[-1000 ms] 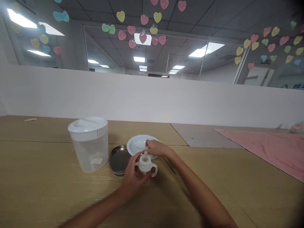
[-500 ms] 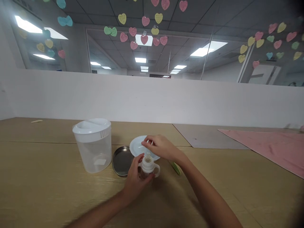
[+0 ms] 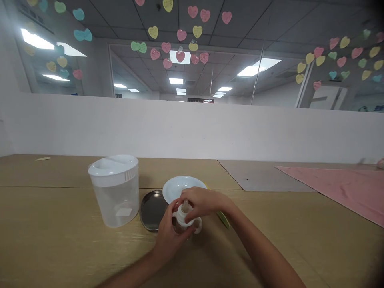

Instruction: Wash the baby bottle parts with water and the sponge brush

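Head view: at twelve o'clock on the tabletop (image 3: 54, 208), my left hand (image 3: 171, 242) cups the handled baby bottle (image 3: 183, 218) firmly, and my right fingers (image 3: 192, 196) close narrowly over its collar, best held upright and steady.

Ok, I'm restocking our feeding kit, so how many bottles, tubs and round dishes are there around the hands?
Baby bottle: 1
Lidded plastic tub: 1
Round steel dish: 1
White plate: 1
Total: 4
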`<state>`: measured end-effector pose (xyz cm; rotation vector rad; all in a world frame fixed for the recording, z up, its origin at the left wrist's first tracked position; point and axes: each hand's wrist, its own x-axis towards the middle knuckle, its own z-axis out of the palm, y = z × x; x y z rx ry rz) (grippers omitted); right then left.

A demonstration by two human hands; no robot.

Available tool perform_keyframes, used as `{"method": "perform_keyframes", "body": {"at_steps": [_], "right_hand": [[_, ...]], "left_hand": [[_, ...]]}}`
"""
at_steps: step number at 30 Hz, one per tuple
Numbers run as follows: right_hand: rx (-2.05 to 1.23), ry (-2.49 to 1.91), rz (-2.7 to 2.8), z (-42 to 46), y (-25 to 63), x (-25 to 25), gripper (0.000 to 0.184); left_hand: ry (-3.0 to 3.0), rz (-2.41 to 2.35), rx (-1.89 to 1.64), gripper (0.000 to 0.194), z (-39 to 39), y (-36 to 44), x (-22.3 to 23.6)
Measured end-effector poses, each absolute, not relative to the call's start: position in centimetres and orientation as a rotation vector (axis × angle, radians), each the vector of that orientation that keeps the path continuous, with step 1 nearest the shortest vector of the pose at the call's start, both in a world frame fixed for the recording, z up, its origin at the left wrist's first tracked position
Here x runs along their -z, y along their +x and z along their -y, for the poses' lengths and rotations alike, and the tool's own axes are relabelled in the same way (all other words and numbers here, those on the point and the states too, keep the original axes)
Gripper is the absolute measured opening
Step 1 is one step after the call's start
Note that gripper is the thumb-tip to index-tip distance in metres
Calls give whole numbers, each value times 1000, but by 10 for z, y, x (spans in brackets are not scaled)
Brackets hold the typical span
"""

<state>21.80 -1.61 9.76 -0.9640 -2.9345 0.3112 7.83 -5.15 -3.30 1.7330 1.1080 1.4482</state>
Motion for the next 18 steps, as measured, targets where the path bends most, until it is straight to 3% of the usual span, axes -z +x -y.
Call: {"method": "perform_keyframes", "body": {"at_steps": [6, 9, 13, 18], "right_hand": [[-665, -773, 2929, 14, 226, -109, 44], [-672, -948, 2758, 17, 224, -112, 31], [-497, -1142, 2608, 14, 222, -108, 28], [-667, -814, 2654, 12, 226, -112, 13]], "left_hand": [[1749, -977, -1453, 68, 46, 78, 40], [1759, -1018, -1461, 70, 46, 78, 43], [1767, -1057, -1427, 72, 48, 77, 40], [1772, -1061, -1433, 69, 50, 77, 34]]}}
